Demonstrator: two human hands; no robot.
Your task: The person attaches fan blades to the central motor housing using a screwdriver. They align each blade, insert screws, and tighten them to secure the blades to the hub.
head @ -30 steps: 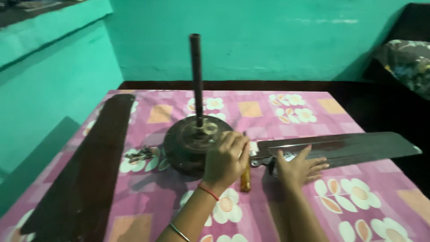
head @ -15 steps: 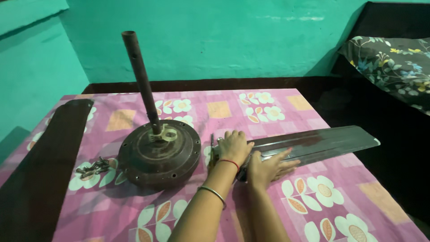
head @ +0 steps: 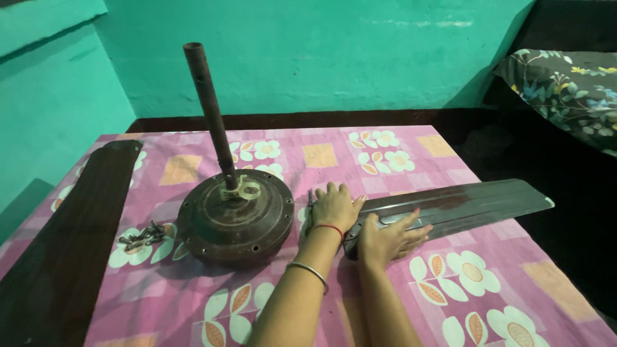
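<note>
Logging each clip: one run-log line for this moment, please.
left hand: flat on blade root | right hand: pressing fan blade | motor hub: beside, apart | screws: left of hub

No packages, labels, signs or screens are showing anywhere in this view (neither on the flowered pink cloth nor against the plain green walls).

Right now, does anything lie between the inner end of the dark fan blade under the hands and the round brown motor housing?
Only the left hand, resting at the dark fan blade's inner end, with a thin tool beside it. Otherwise bare cloth up to the round brown motor housing. The right hand presses the blade.
</note>
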